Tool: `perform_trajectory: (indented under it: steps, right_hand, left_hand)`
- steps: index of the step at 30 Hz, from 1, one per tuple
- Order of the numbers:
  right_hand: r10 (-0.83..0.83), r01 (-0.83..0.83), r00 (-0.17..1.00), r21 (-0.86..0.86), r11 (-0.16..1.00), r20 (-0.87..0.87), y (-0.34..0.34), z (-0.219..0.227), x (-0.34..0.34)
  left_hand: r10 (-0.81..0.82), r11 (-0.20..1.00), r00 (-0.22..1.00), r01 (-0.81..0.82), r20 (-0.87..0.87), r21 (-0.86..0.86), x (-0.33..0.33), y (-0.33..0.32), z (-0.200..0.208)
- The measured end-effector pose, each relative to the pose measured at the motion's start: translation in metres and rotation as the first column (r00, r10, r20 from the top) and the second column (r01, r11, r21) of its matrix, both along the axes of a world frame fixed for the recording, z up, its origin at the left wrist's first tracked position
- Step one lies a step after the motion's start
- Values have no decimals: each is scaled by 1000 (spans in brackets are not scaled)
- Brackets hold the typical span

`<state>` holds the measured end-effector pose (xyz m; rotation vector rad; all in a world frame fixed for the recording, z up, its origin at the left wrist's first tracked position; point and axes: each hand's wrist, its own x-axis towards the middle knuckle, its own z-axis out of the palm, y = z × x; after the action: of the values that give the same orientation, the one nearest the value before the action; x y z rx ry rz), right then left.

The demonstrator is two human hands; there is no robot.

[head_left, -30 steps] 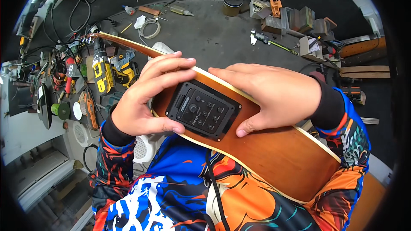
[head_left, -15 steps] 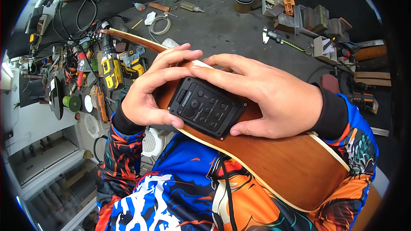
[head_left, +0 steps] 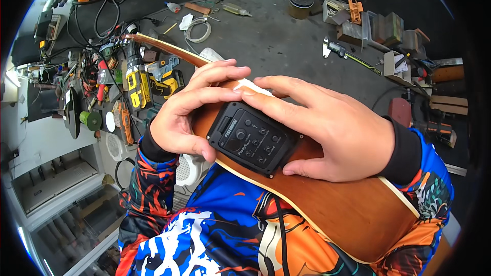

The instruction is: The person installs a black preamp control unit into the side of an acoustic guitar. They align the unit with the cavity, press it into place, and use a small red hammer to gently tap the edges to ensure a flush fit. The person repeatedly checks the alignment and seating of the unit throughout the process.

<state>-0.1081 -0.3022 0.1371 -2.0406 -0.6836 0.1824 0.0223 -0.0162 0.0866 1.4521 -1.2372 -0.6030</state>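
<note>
Guitar (head_left: 348, 220) lay side-up from centre to lower right of frame, neck (head_left: 171, 49) toward upper left. Left hand (head_left: 185, 115) was spread wide around left end of black panel (head_left: 254, 142); right hand (head_left: 340, 130) was spread wide over right end, pressure could not tell. Body seemed stiff, rather light, fragile; glossy wood probably slippery. Safer hold seemed at pale edges (head_left: 400, 198), away from knobs.

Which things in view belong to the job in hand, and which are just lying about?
In hand, by the look of it:
- guitar, under both the left hand and right hand
- black control panel in its side

Apparently just lying about, untouched:
- yellow-and-black drill
- digital caliper
- coiled cable
- green spool
- round can
</note>
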Motion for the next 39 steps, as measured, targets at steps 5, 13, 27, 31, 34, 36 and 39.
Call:
perform_trajectory:
  steps: [5, 13, 27, 31, 34, 36, 39]
  right_hand:
    - [2, -3, 1000, -77, 997, -15, 2, 8, 0]
    - [34, -32, 999, -56, 998, 20, 2, 2, 1]
    - [-18, 20, 1000, 102, 995, -20, -3, -6, -1]
    - [-42, 50, 998, 144, 988, -57, -4, -13, -3]
    - [-43, 57, 994, 147, 987, -96, -4, -15, -4]
    - [-38, 57, 994, 181, 982, -107, -5, -17, -4]
    - [-17, 41, 995, 236, 971, -102, -7, -23, -3]
  left_hand:
    - [-17, 1000, 997, 17, 72, 6, 4, 0, 3]
    - [-48, 999, 995, 46, 89, 23, 6, -3, 7]
    - [4, 999, 997, -1, 76, -33, 5, -2, -1]
    - [1, 999, 998, 1, 58, -35, 5, -2, -2]
    - [19, 999, 998, -16, 63, -36, 3, 1, -4]
    - [13, 999, 998, -11, 56, -45, 4, 0, -5]
    - [12, 999, 998, -9, 63, -41, 5, 0, -5]
